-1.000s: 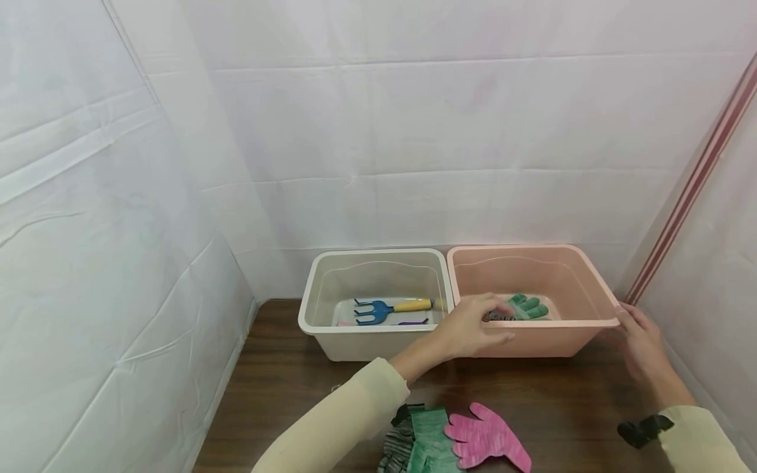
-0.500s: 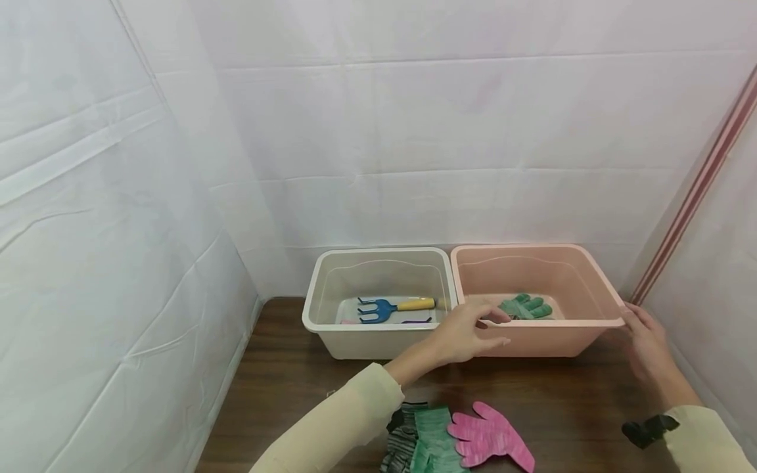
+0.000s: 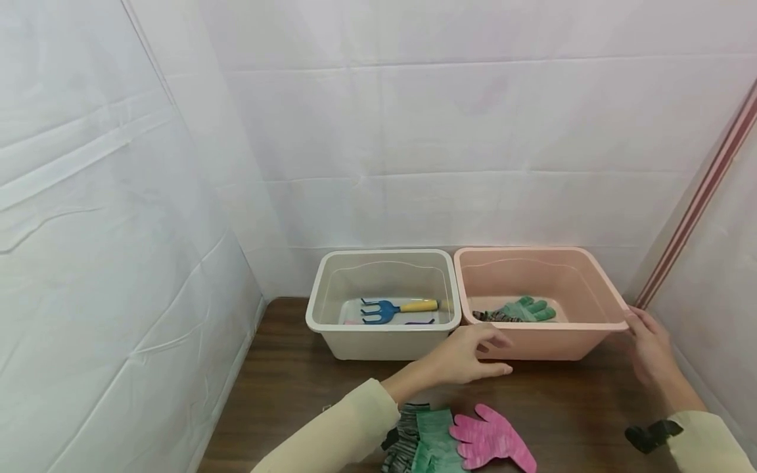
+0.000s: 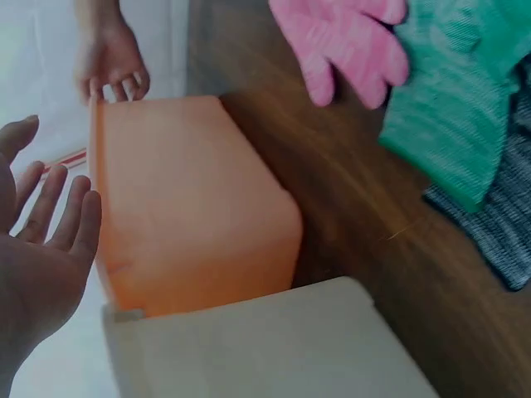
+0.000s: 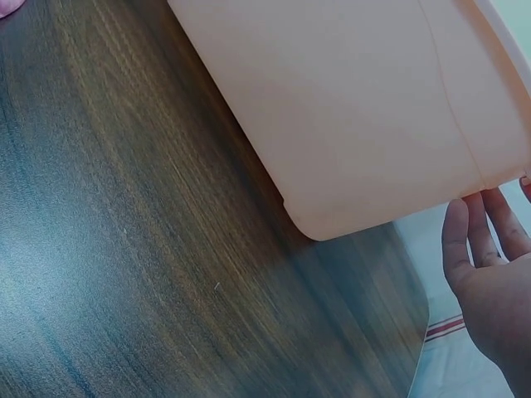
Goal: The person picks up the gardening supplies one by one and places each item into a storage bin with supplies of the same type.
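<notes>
My left hand (image 3: 467, 355) holds nothing, its fingers loosely bent and thumb apart, in front of the peach plastic bin (image 3: 552, 343). In the left wrist view the left hand's palm (image 4: 37, 282) shows bare, beside the bin's rim. At the bin's right end my right hand (image 3: 650, 348) grips the rim; in the right wrist view its fingers (image 5: 481, 228) press up under that edge. Inside the bin lies a green work glove (image 3: 529, 309) with a dark striped knit part (image 3: 503, 316) at its left.
Left of the peach bin stands a beige bin (image 3: 384, 345) holding a blue hand fork (image 3: 384, 312) with a yellow handle. On the dark wooden table lie pink (image 3: 492, 439), green (image 3: 436, 439) and dark striped (image 3: 407, 440) gloves. White cloth walls (image 3: 378, 131) enclose the table.
My left hand has drawn back from over the peach bin's front rim, uncovering the glove's dark striped part. The right hand stays on the rim. The view has shifted slightly.
</notes>
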### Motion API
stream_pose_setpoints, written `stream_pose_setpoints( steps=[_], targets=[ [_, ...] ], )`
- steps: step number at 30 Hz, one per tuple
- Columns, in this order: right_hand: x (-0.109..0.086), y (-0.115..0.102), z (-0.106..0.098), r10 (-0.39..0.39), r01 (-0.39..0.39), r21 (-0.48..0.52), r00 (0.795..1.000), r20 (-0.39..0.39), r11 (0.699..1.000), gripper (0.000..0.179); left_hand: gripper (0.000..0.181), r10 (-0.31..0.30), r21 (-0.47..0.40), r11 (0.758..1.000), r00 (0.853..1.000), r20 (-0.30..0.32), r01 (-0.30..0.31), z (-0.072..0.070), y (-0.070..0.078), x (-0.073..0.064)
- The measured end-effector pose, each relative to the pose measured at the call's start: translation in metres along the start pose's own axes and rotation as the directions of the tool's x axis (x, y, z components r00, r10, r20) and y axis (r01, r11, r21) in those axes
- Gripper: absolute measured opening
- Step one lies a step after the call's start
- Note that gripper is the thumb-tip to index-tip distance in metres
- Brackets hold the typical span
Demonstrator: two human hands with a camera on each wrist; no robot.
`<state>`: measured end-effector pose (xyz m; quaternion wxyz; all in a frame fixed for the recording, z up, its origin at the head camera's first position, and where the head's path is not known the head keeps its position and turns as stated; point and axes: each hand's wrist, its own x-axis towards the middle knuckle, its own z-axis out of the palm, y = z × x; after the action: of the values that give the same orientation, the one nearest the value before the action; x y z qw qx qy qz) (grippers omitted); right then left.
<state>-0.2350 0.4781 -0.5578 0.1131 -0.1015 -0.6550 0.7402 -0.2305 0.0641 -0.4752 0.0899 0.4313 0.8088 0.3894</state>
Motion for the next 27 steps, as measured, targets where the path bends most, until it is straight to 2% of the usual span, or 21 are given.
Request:
stream_pose_setpoints(
  steps=[10, 17, 22, 27],
  targets=[
    [0.0, -0.001, 0.004, 0.0, 0.0, 0.01, 1.0, 0.001, 1.0, 0.034, 0.035, -0.014, 0.008, 1.0, 1.0, 0.006, 0.014, 0.03, -0.021, -0.015],
    [-0.002, 0.003, 0.004, 0.015, -0.014, 0.005, 1.0, -0.017, 1.0, 0.041, 0.037, -0.05, 0.065, 0.997, 0.996, 0.072, 0.045, 0.05, -0.033, -0.03],
    [-0.002, 0.003, 0.002, -0.007, 0.007, 0.043, 1.0, 0.008, 0.999, 0.032, 0.041, -0.064, 0.044, 0.997, 0.993, 0.102, 0.06, 0.059, -0.039, -0.036],
    [-0.002, 0.001, 0.002, 0.003, -0.003, 0.04, 1.0, -0.003, 0.999, 0.028, 0.048, -0.094, 0.018, 0.996, 0.98, 0.174, 0.092, 0.064, -0.04, -0.041]
  ],
)
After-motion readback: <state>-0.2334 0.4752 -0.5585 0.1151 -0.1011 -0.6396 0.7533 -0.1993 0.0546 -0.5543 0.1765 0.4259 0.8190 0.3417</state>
